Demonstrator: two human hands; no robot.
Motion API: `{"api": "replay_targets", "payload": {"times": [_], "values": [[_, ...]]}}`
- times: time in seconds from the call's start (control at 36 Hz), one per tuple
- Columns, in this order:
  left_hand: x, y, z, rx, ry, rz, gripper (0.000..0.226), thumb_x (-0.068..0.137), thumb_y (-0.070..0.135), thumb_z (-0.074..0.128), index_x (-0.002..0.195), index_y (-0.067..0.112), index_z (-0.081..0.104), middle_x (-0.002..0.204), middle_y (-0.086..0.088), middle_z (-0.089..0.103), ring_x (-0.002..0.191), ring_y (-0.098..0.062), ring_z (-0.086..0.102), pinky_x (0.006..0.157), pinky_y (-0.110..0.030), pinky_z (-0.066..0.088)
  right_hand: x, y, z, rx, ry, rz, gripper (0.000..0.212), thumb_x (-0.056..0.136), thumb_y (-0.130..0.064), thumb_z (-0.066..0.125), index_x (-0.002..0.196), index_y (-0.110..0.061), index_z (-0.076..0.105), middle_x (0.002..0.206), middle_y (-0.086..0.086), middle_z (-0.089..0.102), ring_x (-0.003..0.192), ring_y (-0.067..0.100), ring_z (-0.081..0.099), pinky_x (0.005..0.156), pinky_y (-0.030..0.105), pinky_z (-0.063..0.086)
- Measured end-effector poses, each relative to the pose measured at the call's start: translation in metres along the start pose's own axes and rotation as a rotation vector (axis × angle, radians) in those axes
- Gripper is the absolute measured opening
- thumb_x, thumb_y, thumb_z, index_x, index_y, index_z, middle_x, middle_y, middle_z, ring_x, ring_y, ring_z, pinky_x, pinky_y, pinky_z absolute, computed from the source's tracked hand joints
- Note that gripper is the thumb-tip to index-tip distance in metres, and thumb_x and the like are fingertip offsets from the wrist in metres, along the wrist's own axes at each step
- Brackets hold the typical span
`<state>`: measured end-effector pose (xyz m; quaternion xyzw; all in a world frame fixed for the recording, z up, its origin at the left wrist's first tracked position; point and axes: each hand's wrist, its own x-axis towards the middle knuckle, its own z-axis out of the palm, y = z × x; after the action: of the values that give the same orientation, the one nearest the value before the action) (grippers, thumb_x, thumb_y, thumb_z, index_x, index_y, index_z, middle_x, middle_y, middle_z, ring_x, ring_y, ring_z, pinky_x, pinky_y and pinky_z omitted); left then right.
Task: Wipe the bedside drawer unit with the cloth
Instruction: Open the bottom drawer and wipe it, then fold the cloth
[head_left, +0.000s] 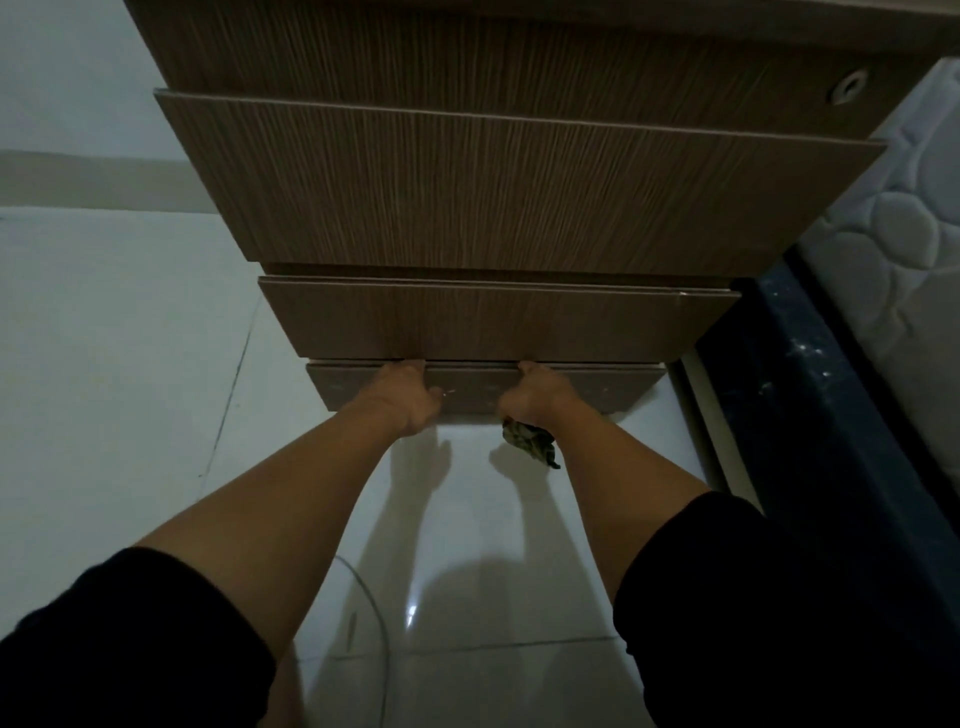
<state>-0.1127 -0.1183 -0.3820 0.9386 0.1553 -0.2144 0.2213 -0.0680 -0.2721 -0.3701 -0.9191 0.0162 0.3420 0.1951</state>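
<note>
The brown wood-grain bedside drawer unit (493, 187) fills the upper part of the head view, its drawer fronts stepping down toward the floor. My left hand (402, 397) has its fingers hooked over the top edge of the lowest drawer front (478, 387), under the drawer above. My right hand (537, 397) grips the same edge a little further right. A dark crumpled cloth (530, 441) hangs from under my right hand, held against the palm. The fingertips of both hands are hidden in the gap.
Glossy white floor tiles (130, 364) spread to the left and below. A dark bed base (831, 395) with a white quilted mattress (893, 249) stands close on the right. A thin clear cable (382, 623) curves across the floor between my arms.
</note>
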Motion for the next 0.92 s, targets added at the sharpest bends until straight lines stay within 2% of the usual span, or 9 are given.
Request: {"api": "replay_targets", "payload": {"times": [0.14,0.22,0.39,0.47,0.64,0.75,0.92], "values": [[-0.002,0.001,0.002,0.034,0.033,-0.026,0.050,0.095,0.036,0.044,0.138,0.011,0.041,0.140,-0.016,0.045,0.127,-0.033,0.044,0.107,-0.039,0.036,0.000,0.000,-0.006,-0.086,0.039,-0.029,0.061,0.089,-0.026,0.055,0.144,-0.009,0.038,0.146,0.013,0.041,0.131,0.031,0.043,0.105,0.034,0.040],[-0.002,0.003,0.003,0.021,0.047,-0.041,0.049,0.095,0.033,0.044,0.138,0.011,0.041,0.141,-0.016,0.044,0.128,-0.033,0.043,0.106,-0.037,0.035,-0.002,0.000,-0.006,-0.082,0.054,-0.031,0.055,0.088,-0.023,0.055,0.140,-0.008,0.044,0.141,0.014,0.046,0.127,0.031,0.048,0.102,0.033,0.042],[-0.007,0.004,0.002,0.034,0.032,-0.047,0.051,0.096,0.030,0.046,0.142,0.011,0.036,0.143,-0.016,0.041,0.131,-0.032,0.041,0.108,-0.037,0.034,-0.008,0.003,-0.006,-0.066,0.052,-0.032,0.051,0.089,-0.021,0.056,0.138,-0.008,0.048,0.138,0.015,0.048,0.126,0.031,0.048,0.103,0.035,0.042],[-0.010,0.003,0.003,0.030,0.030,-0.052,0.053,0.095,0.030,0.047,0.143,0.014,0.033,0.139,-0.017,0.045,0.126,-0.032,0.045,0.105,-0.037,0.037,-0.013,0.005,-0.005,-0.065,0.048,-0.028,0.052,0.089,-0.022,0.057,0.138,-0.009,0.048,0.137,0.015,0.049,0.125,0.030,0.048,0.103,0.034,0.042],[-0.020,-0.002,0.005,0.034,-0.026,-0.092,0.070,0.095,0.035,0.046,0.153,0.020,0.008,0.147,-0.022,0.036,0.132,-0.036,0.041,0.108,-0.039,0.034,-0.024,0.009,0.001,-0.104,0.060,-0.026,0.054,0.088,-0.028,0.057,0.139,-0.011,0.048,0.141,0.013,0.046,0.129,0.029,0.046,0.102,0.033,0.041],[-0.030,-0.003,0.007,0.015,-0.026,-0.073,0.070,0.095,0.032,0.047,0.152,0.016,0.012,0.141,-0.019,0.045,0.128,-0.034,0.046,0.105,-0.037,0.037,-0.033,0.013,0.005,-0.087,0.060,-0.024,0.051,0.088,-0.024,0.057,0.136,-0.010,0.051,0.138,0.013,0.051,0.125,0.028,0.050,0.101,0.032,0.043],[-0.044,-0.007,0.015,0.054,-0.040,-0.055,0.071,0.096,0.034,0.045,0.153,0.016,0.007,0.145,-0.020,0.041,0.131,-0.035,0.042,0.108,-0.037,0.035,-0.046,0.022,0.013,-0.061,0.043,-0.020,0.049,0.090,-0.023,0.054,0.136,-0.008,0.050,0.137,0.014,0.051,0.125,0.030,0.049,0.104,0.034,0.042]]}}
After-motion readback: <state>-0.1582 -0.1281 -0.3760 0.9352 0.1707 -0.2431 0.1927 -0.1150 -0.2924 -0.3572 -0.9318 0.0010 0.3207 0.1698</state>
